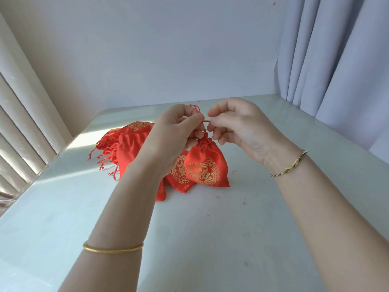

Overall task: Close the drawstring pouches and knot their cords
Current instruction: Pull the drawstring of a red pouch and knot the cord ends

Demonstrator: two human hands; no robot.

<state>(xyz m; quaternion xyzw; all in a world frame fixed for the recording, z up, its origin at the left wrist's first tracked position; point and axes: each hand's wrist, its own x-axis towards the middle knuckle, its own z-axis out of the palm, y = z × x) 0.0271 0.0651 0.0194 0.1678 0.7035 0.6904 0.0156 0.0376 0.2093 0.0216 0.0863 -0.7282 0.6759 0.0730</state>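
A red satin pouch (205, 165) with a gold round pattern hangs just above the white table, its mouth gathered tight. My left hand (175, 131) pinches its red cord (195, 108) above the gathered neck, and a loop of cord sticks up over my fingers. My right hand (233, 123) pinches the other cord end (206, 121) between thumb and forefinger, right beside the left fingertips. A pile of several more red pouches (130, 144) lies behind and under my left wrist, their tasselled cords (104, 157) spread to the left.
The white table (210, 239) runs to a white wall at the back. Slatted blinds (19, 131) line the left edge, and a pale curtain (336, 60) hangs at the back right. Small red thread scraps (244, 202) lie on the table near the pouches.
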